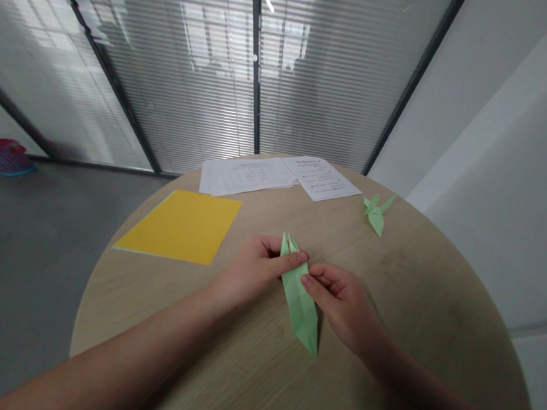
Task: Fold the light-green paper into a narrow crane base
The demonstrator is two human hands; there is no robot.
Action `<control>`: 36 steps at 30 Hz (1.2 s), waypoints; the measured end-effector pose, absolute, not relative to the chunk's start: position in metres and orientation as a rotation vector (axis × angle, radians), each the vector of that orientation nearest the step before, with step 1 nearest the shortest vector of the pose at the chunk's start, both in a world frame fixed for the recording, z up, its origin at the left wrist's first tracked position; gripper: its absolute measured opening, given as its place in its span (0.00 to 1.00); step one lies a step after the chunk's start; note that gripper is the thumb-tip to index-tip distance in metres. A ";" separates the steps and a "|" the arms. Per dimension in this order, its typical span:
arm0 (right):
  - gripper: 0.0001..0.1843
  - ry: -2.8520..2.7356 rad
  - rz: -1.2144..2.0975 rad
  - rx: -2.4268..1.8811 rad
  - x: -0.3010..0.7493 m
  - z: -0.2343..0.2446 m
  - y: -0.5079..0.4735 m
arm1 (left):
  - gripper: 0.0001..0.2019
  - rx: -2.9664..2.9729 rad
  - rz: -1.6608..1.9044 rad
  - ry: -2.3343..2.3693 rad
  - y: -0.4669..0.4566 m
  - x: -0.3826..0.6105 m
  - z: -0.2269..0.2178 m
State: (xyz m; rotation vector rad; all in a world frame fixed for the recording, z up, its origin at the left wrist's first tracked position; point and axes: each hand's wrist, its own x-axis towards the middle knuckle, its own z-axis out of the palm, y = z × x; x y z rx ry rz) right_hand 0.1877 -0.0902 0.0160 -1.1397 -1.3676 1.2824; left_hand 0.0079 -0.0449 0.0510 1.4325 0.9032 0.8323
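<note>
A light green folded paper (300, 303), long and narrow with two points at its far end and one near point, is held just over the table. My left hand (262, 264) grips its upper part, thumb across the front and fingers behind. My right hand (341, 302) pinches the paper's right edge between thumb and curled fingers, a little below the left thumb. Farther off to the right lies a finished-looking green paper crane (375, 215), touched by neither hand.
The round wooden table (241, 379) carries a stack of yellow paper (181, 226) at left and printed sheets (257, 177) at the back. Behind stands a glass partition with blinds (206, 98). A red and blue basket (5, 157) is on the floor at far left.
</note>
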 end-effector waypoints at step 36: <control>0.10 -1.365 0.844 -1.069 0.193 0.022 -0.091 | 0.06 2.322 1.102 0.942 -0.066 0.012 0.054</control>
